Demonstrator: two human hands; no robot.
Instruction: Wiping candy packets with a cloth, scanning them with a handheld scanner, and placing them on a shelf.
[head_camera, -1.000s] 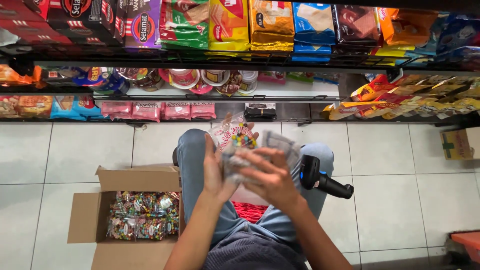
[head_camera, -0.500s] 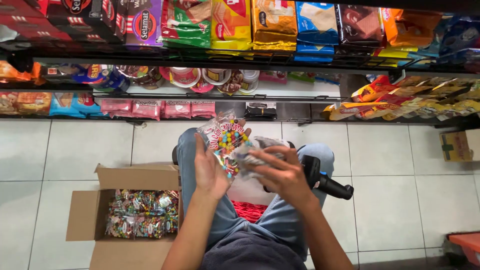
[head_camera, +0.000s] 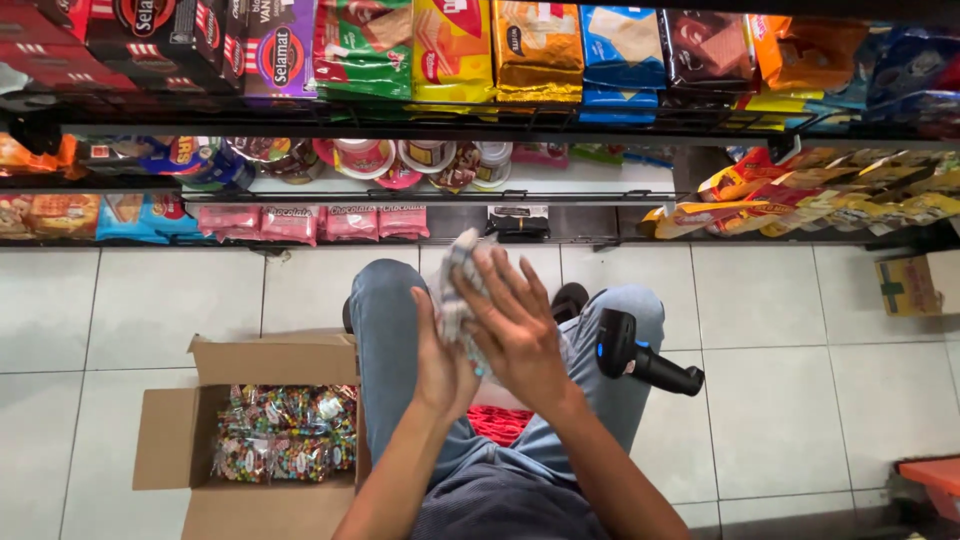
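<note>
Hands raised before my chest, a clear candy bag (head_camera: 455, 290) pressed flat between them. My left hand (head_camera: 440, 365) stands upright behind the bag, palm toward it, thumb edge up. My right hand (head_camera: 515, 325) lies over the front with its fingers (head_camera: 500, 275) spread and pointing up and away from me; the grip is a flat sandwiching hold, not a fist. Both forearms rise from the lower edge of the view and meet at the bag, above my jeans-clad knees (head_camera: 385, 300).

Most of the bag is covered by my right hand; only a crinkled pale strip shows above and between the fingers, and its contents cannot be made out here.

On my right thigh rests a black handheld scanner (head_camera: 640, 360), its handle pointing right. An open cardboard box (head_camera: 170, 440) sits on the tiled floor at my left, filled with bags of mixed coloured sweets (head_camera: 285, 430). Ahead stand shop shelves (head_camera: 450, 190) of packaged snacks; the top row is cut off by the frame. A red item (head_camera: 500, 420) between my legs is partly hidden.
</note>
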